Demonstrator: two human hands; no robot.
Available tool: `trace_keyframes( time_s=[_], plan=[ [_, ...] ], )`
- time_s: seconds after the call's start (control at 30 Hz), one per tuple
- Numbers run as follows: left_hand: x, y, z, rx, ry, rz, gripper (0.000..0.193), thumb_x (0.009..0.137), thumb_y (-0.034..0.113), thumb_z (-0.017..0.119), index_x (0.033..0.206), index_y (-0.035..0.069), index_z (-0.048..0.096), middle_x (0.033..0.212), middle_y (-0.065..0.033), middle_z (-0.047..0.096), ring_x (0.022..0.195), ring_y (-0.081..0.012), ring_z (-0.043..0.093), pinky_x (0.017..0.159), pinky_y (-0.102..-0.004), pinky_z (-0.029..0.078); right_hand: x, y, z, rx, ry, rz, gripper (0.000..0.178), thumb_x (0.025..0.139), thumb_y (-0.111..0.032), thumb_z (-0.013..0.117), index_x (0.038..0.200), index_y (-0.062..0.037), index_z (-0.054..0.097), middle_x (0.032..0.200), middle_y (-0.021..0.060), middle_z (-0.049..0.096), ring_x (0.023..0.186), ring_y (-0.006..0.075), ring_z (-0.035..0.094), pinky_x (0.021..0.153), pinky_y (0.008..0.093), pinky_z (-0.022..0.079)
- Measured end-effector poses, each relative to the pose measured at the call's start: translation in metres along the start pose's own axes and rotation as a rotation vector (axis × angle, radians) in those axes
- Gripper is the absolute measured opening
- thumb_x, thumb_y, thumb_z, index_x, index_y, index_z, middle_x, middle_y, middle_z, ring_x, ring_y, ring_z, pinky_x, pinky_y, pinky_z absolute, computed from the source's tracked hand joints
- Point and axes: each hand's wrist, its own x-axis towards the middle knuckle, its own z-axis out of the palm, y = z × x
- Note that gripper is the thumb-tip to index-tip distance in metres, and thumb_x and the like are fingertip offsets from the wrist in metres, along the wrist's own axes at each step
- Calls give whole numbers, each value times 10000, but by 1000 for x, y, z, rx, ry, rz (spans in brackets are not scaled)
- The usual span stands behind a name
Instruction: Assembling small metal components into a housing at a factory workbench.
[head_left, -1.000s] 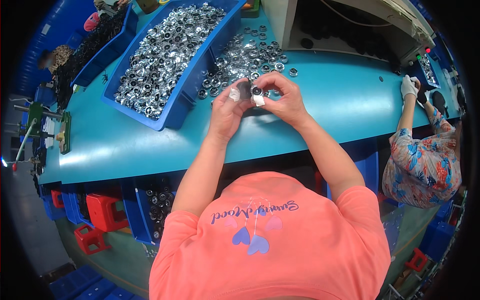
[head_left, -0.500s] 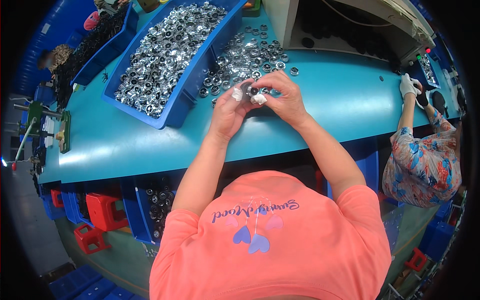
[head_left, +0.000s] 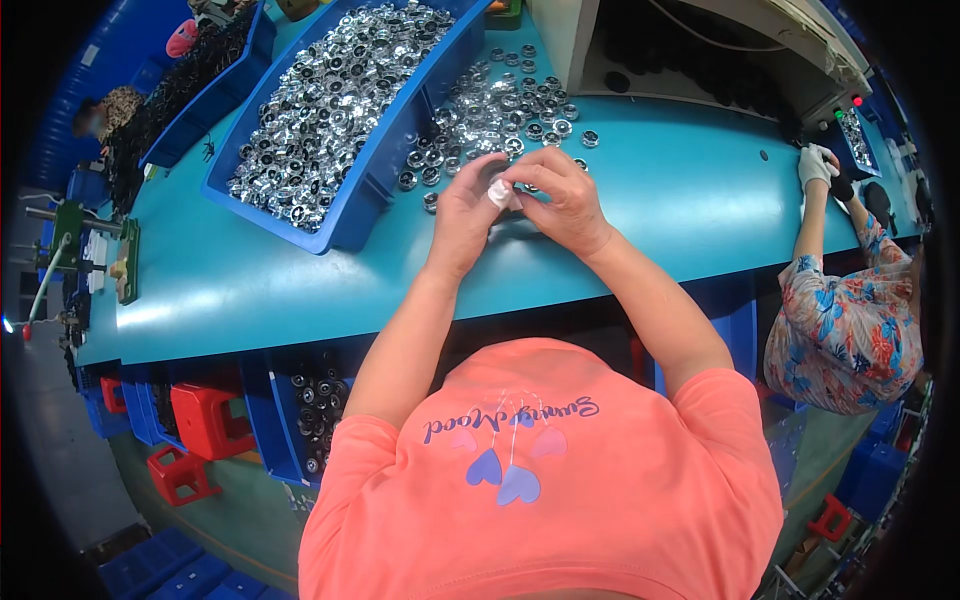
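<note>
My left hand [head_left: 460, 222] and my right hand [head_left: 568, 205] meet over the near side of the table, both closed. Between their fingertips is a small dark round part [head_left: 491, 173], largely covered by the fingers, so its exact kind does not show. White wrapping [head_left: 502, 195] covers the thumb tips, which press close together. Just beyond the hands lies a loose spread of small round chrome pieces with black centres [head_left: 490, 108]. To the left, a long blue bin [head_left: 352, 222] is heaped with the same shiny pieces.
The teal table [head_left: 250, 290] bends across the view. A pale open-fronted box [head_left: 565, 45] with dark pieces inside stands at the far right. A co-worker in a floral shirt [head_left: 845, 320] works at the right end, wearing a white glove [head_left: 815, 167]. A green hand press [head_left: 128, 262] stands left.
My hands have closed in around the dark part, which is now more hidden. The thumb wrappings have come together. The chrome pieces and the bin have stayed put.
</note>
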Motion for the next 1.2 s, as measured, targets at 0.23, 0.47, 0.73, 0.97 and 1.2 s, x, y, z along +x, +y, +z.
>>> trace_keyframes(
  time_s=[0.23, 0.47, 0.73, 0.97, 1.2],
  plan=[
    [3, -3, -3, -93, 72, 107, 322, 1009, 210, 626, 1269, 25, 578, 1066, -47, 655, 931, -137, 654, 781, -294, 567, 3, 0, -5, 409, -110, 386, 388, 825, -41, 717, 1208, -92, 695, 1051, 55, 652, 894, 149, 644, 750, 280, 539],
    [1, -3, -3, 15, 76, 144, 309, 1005, 167, 627, 1274, 20, 584, 995, -55, 669, 826, -132, 659, 729, -284, 567, -6, 12, -1, 528, -207, 506, 362, 850, -101, 735, 1210, -80, 709, 1100, 55, 653, 950, 150, 643, 802, 278, 531],
    [0, -5, 6, 105, 152, 260, 241, 991, 107, 637, 1209, 4, 642, 967, -32, 661, 787, -100, 629, 664, -247, 543, -4, 7, -1, 463, -106, 376, 259, 807, -86, 773, 1066, -74, 773, 1021, 48, 683, 943, 163, 658, 784, 288, 531],
    [-1, -1, 5, 130, 181, 179, 255, 999, 145, 636, 1217, 14, 649, 923, -31, 666, 729, -96, 619, 644, -252, 534, -5, 5, 4, 306, -54, 273, 271, 803, -51, 750, 1072, -75, 772, 987, 47, 685, 850, 164, 661, 739, 284, 535],
    [1, 3, 8, 127, 112, 184, 312, 1011, 179, 624, 1282, 25, 616, 944, -23, 663, 734, -92, 620, 633, -255, 541, -9, 14, 6, 591, -57, 575, 306, 807, -14, 731, 1107, -66, 765, 940, 39, 671, 820, 117, 633, 701, 257, 509]
  ],
)
